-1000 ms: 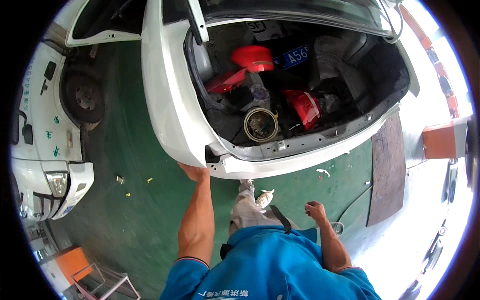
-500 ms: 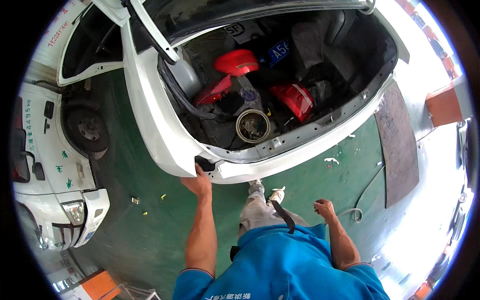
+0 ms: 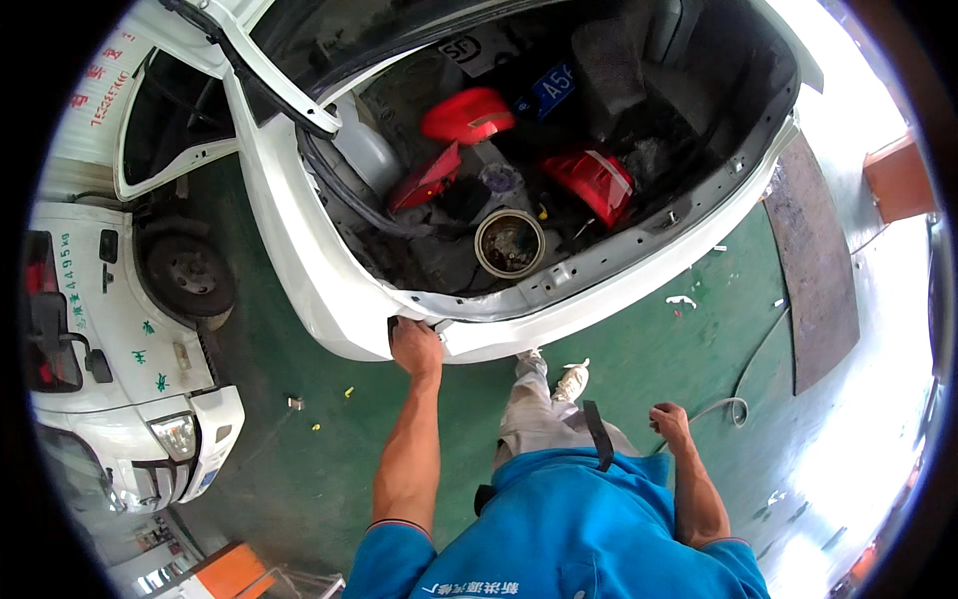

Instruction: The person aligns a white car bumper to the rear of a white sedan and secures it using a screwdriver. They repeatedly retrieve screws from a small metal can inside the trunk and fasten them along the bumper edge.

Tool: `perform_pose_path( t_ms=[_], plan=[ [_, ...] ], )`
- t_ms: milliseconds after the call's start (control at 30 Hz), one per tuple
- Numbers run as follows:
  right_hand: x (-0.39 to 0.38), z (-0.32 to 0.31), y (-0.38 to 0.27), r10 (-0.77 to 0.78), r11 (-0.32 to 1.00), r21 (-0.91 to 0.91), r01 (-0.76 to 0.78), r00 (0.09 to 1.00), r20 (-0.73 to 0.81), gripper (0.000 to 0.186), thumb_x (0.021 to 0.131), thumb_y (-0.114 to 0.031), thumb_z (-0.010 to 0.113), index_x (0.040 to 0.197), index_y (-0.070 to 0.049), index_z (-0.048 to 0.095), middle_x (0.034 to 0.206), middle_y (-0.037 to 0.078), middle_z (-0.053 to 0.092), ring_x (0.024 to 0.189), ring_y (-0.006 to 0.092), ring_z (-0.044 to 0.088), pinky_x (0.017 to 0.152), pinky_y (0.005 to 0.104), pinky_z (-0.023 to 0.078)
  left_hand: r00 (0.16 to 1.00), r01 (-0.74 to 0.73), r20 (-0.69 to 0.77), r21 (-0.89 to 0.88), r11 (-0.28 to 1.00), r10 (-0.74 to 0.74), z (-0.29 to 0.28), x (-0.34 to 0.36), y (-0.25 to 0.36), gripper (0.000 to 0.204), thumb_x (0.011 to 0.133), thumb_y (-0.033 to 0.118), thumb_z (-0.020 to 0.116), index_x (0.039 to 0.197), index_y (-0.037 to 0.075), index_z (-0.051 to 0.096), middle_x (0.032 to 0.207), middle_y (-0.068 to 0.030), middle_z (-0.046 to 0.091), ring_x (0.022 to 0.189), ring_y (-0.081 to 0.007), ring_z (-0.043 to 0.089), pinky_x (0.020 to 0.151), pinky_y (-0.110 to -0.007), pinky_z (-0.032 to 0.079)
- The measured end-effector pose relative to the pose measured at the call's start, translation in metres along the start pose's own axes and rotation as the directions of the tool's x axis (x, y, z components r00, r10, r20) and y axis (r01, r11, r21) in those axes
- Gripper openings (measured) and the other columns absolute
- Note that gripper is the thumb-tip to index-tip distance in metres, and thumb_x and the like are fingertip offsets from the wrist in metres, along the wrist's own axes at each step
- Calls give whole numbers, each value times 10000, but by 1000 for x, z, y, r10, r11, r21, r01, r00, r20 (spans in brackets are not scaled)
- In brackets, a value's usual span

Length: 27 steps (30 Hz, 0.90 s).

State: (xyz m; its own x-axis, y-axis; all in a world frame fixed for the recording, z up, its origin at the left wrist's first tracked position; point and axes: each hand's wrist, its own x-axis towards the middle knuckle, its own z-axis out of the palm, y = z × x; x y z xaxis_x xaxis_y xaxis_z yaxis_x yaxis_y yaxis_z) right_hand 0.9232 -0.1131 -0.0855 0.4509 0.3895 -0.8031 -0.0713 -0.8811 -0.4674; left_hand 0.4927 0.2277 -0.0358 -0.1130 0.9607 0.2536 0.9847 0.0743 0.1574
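Note:
My left hand (image 3: 416, 348) is closed on the left corner of the white rear bumper (image 3: 559, 321), fingertips tucked into a dark opening there. My right hand (image 3: 671, 423) hangs by my right hip, fingers curled; what it holds, if anything, is too small to tell. Above them, the car's open trunk (image 3: 404, 275) contains several red tail lamp units (image 3: 591, 185), a round open metal can (image 3: 509, 243), a blue plate (image 3: 554, 90) and a grey mat (image 3: 606, 75).
A white truck (image 3: 130, 359) stands at left. On the green floor are small scraps (image 3: 682, 300) and a hose (image 3: 743, 371), with a dark board (image 3: 813, 280) at right. An orange box (image 3: 888, 180) is at the right edge, a metal frame (image 3: 299, 579) at lower left.
My left hand has shifted up from under the bumper corner to its opening. My view has turned, so the car's left side sits further left and the right hand appears further right.

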Motion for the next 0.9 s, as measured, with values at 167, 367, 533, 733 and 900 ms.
perform_pose_path(
  t_ms=[167,367,533,733,900],
  plan=[
    [9,7,30,28,1000,12,-28,999,33,338,826,-191,665,1058,54,697,815,105,699,654,181,670,570,306,532,1000,-9,-16,32,999,9,9,1,2,165,865,113,589,975,-10,595,899,-183,678,864,-385,643,861,-487,492],
    [33,53,15,-72,983,-164,84,995,75,367,821,-196,657,1079,63,687,823,128,706,684,186,679,601,327,534,998,-34,-60,-13,999,34,14,-2,-4,177,867,96,580,1001,-13,621,938,-190,683,965,-377,631,1017,-482,415],
    [49,111,-107,-585,800,-299,520,787,-195,347,871,-209,665,1159,-14,656,1058,168,695,957,347,664,842,420,525,999,-19,-32,-30,999,18,16,-1,-5,214,883,99,551,1018,-23,663,984,-201,693,997,-379,625,1042,-491,398],
    [87,161,-229,-885,465,-578,671,375,-276,439,902,-187,664,1313,-56,579,1348,157,575,1228,345,544,1029,448,440,997,15,73,-9,1000,-14,18,-5,-9,328,965,193,502,1175,-18,640,1166,-188,692,1150,-370,599,1076,-498,379],
    [133,196,-227,-921,382,-684,621,313,-229,429,936,-266,632,1313,-66,585,1401,136,553,1307,328,500,1135,488,338,999,-32,5,-83,996,33,20,-5,-11,336,967,196,512,1200,-18,626,1188,-223,668,1165,-423,577,1024,-509,420]
  ],
)
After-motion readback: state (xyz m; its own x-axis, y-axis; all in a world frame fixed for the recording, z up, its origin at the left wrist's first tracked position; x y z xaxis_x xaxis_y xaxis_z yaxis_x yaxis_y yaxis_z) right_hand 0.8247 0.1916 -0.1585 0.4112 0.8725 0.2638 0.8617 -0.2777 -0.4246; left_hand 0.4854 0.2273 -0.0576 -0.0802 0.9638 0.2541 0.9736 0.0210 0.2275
